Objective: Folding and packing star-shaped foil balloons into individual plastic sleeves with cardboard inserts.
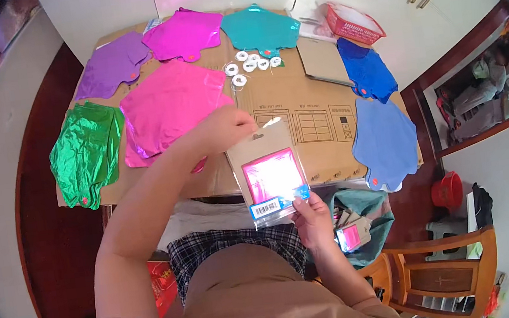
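Note:
A clear plastic packet (268, 181) hangs tilted in front of me at the table's near edge. Inside lie a grey-brown backing card and a folded, shiny pink foil piece; a blue strip with a barcode crosses its lower end. My right hand (313, 217) pinches the lower right corner, thumb on the front. Up by the packet's top edge is my left hand (229, 127), fingers curled closed; whatever is between the fingertips is hidden. Behind the left forearm, a stack of flat pink foil balloons (173, 102) is partly covered.
Cardboard (260, 100) covers the table. Around it lie green (88, 152), purple (110, 65), magenta (183, 34), teal (260, 29), dark blue (366, 68) and light blue foil balloons (385, 142), several white ribbon spools (250, 65) and a red basket (353, 22). A teal bag (373, 207) holds similar packets beside a wooden chair (440, 276).

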`<state>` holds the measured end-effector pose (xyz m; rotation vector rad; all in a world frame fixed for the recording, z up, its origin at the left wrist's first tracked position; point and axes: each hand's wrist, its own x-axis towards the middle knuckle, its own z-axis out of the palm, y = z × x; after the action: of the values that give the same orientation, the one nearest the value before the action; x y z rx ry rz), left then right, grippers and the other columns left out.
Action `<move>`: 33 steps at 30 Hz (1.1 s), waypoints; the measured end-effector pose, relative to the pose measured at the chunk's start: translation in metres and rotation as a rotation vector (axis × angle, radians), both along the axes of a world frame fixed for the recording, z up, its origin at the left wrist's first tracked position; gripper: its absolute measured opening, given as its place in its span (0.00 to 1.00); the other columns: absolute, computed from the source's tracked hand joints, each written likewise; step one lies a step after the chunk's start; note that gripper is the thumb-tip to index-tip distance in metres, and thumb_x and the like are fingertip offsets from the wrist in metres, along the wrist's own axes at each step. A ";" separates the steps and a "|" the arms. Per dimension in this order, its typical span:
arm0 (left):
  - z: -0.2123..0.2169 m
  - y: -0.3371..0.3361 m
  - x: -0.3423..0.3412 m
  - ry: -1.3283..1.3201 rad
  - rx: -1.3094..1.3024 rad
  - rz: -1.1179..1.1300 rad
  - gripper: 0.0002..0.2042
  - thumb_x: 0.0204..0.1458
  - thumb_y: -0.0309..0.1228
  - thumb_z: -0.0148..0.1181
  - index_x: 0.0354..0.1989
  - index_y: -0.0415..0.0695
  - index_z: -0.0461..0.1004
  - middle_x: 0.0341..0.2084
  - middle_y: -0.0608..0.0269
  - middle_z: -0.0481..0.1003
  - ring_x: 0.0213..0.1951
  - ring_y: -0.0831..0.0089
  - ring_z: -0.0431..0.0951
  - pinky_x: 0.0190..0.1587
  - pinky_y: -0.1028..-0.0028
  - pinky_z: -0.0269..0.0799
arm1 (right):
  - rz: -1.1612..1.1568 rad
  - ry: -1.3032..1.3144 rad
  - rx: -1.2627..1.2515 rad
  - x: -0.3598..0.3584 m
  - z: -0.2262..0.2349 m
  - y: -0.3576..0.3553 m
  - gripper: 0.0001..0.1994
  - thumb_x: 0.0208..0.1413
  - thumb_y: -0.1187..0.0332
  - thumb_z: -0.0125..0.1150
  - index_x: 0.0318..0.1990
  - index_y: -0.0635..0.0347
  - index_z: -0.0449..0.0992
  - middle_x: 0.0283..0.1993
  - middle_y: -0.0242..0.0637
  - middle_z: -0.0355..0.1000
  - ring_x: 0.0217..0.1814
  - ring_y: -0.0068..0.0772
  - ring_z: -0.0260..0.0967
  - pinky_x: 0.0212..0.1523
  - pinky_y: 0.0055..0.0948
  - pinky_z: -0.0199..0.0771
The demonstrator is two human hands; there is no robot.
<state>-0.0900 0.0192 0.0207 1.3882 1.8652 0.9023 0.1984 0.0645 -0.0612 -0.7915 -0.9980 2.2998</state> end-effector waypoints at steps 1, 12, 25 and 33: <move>-0.001 0.002 0.001 -0.056 -0.001 0.044 0.10 0.54 0.33 0.58 0.34 0.38 0.79 0.24 0.63 0.78 0.28 0.78 0.75 0.32 0.73 0.70 | -0.009 0.005 -0.008 -0.001 0.002 -0.001 0.08 0.58 0.74 0.56 0.45 0.62 0.74 0.39 0.33 0.76 0.37 0.23 0.72 0.40 0.25 0.72; 0.025 -0.004 0.024 -0.468 0.028 0.256 0.11 0.49 0.32 0.62 0.34 0.36 0.80 0.26 0.63 0.79 0.29 0.80 0.74 0.32 0.76 0.69 | 0.089 0.126 -0.059 0.006 -0.008 0.005 0.07 0.60 0.72 0.55 0.44 0.62 0.73 0.42 0.38 0.76 0.44 0.31 0.74 0.48 0.34 0.74; 0.017 -0.002 0.011 -0.093 0.059 0.161 0.11 0.48 0.33 0.60 0.29 0.36 0.80 0.21 0.61 0.78 0.26 0.79 0.74 0.30 0.74 0.69 | -0.006 0.058 0.008 0.000 0.001 0.000 0.09 0.58 0.74 0.57 0.45 0.62 0.73 0.40 0.34 0.76 0.41 0.26 0.73 0.45 0.28 0.72; 0.007 -0.003 0.001 -0.339 0.011 0.177 0.12 0.52 0.31 0.61 0.40 0.37 0.78 0.28 0.65 0.79 0.29 0.79 0.75 0.32 0.76 0.70 | 0.053 0.113 -0.062 0.001 -0.010 -0.001 0.08 0.58 0.74 0.56 0.44 0.63 0.73 0.42 0.37 0.75 0.43 0.28 0.73 0.49 0.31 0.72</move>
<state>-0.0889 0.0163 0.0276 1.0116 1.7390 1.1587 0.1998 0.0632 -0.0710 -0.6588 -0.9124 2.4017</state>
